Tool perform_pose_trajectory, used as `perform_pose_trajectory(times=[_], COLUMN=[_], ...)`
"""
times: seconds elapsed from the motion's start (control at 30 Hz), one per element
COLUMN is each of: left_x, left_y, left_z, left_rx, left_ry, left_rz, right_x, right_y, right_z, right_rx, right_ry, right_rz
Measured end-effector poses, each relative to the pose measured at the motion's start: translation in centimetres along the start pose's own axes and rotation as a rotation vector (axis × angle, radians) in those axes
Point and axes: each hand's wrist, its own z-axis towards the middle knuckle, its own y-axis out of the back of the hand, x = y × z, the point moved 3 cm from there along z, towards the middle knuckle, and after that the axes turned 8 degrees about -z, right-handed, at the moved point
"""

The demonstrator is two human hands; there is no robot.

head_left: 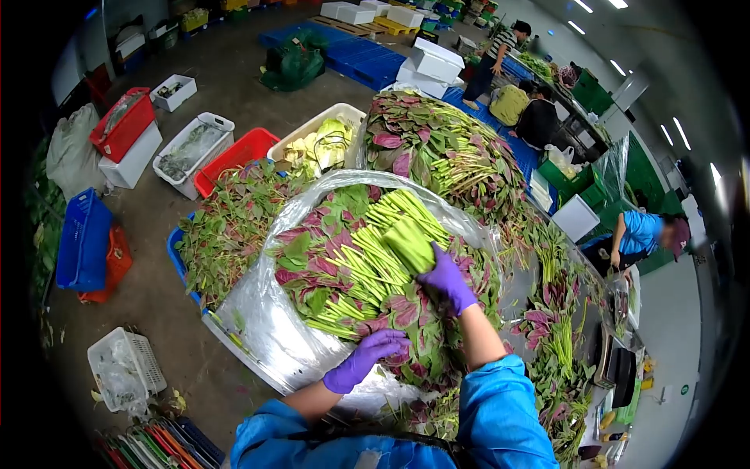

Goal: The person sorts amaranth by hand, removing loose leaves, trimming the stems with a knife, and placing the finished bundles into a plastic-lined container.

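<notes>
Both my hands wear purple gloves. My right hand [448,279] is closed around a bunch of red amaranth [408,244], its pale green stem ends pointing up and away from me; they look blurred. Under it lies a pile of amaranth [355,262], green stems and purple-green leaves, inside a large clear plastic bag [269,332] with its mouth spread wide. At the near edge of the pile my left hand [369,359] rests against the leaves, fingers stretched out and holding nothing. The lower part of the bag is hidden by the leaves.
Another large amaranth heap [445,148] stands behind the bag. Loose leaves fill a blue crate [178,254] to the left, and more bunches [558,336] lie along the table at right. A white basket [125,367] sits on the floor. A person in blue [642,234] works at far right.
</notes>
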Motion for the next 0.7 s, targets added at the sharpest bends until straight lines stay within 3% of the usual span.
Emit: perform_pose_trajectory(times=[0.07, 0.27, 0.33, 0.47, 0.57, 0.67, 0.7], left_x=[0.2, -0.5, -1.9, -3.5, -3.2, -0.1, 0.4], left_y=[-0.3, -1.0, -1.1, -0.3, -0.6, 0.6, 0.0], left_z=[0.4, 1.1, 1.6, 4.8, 8.6, 13.5, 14.5], left_rx=[0.015, 0.057, 0.020, -0.073, -0.236, -0.061, -0.117], left_ry=[-0.007, 0.045, -0.046, -0.154, -0.103, -0.045, -0.033], left_rz=[0.029, -0.052, -0.057, -0.181, -0.322, -0.452, -0.478], right_x=[2.4, 3.1, 3.0, 0.3, -0.2, 0.0, -0.8], right_y=[-0.5, 1.6, 4.0, 7.7, 9.2, 9.9, 9.5], right_z=[-1.4, -1.6, -2.4, -3.4, -4.4, -5.3, -5.1], right_rx=[-0.071, 0.012, 0.213, 0.156, 0.164, 0.124, 0.136], right_ry=[-0.024, -0.011, -0.048, 0.083, 0.110, 0.180, 0.166], right_rz=[-0.364, -0.324, -0.039, 0.380, 0.409, 0.353, 0.368])
